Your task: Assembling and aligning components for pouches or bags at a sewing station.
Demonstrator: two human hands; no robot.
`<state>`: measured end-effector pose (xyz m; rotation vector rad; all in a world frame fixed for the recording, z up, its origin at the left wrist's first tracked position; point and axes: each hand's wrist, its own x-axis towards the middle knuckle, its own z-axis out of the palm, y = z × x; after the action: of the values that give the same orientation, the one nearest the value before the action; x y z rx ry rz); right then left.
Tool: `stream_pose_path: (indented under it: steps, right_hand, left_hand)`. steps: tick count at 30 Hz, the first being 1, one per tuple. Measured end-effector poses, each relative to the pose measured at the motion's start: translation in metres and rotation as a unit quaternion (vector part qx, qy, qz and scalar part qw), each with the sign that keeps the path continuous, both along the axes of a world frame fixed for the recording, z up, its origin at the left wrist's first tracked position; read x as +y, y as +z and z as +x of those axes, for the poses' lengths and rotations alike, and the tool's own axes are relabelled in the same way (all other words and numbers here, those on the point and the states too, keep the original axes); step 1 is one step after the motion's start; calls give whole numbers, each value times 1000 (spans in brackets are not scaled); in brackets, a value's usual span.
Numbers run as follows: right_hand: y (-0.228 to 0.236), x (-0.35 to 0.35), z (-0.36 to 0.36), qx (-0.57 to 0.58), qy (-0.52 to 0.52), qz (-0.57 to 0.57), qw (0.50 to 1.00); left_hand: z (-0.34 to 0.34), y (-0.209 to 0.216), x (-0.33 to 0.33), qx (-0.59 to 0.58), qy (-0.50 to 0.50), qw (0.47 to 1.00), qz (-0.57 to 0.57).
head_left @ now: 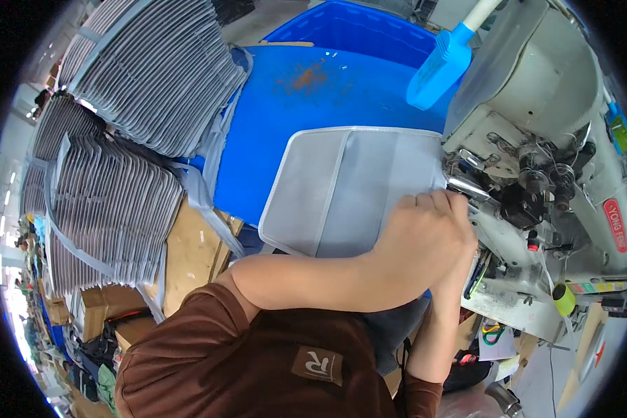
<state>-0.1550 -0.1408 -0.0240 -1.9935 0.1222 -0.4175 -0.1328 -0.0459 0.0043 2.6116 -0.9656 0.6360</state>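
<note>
Brown shirt (251,369) fabric with a dark square patch (318,365) lies nearest the camera, on the wearer's side of the fingers. Viewing remotely, I see the left hand (421,237), knuckles raised and fingers curled under, over the near right corner of a light grey panel (369,184). The fingertips are hidden, so I cannot tell how far they part or whether they grip the panel. The right hand (461,258) is mostly masked beside it; I cannot tell its finger state either.

The panel, pale-edged and round-cornered, spreads leftward and beyond the fingers over a blue tabletop (254,157). Just right of the fingers is an off-white machine (536,76) with metal fittings. Farther beyond them I make out brown dust (306,79), a blue bin (348,28) and a light-blue tool (440,68) with a white handle. Well left of the fingers, an upper stack (160,76) and a lower stack (115,209) of grey pieces are bound with bands.
</note>
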Motion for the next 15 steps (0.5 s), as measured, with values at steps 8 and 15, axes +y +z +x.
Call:
stream_pose_path:
  steps: [8, 15]
  right_hand:
    - [-20, -8, -10, -19, 9, 161, 987]
    - [-31, -10, -38, 70, 67, 73, 993]
  left_hand:
    - [8, 1, 0, 45, -58, 996, 44]
    - [1, -43, 72, 147, -275, 944, -111]
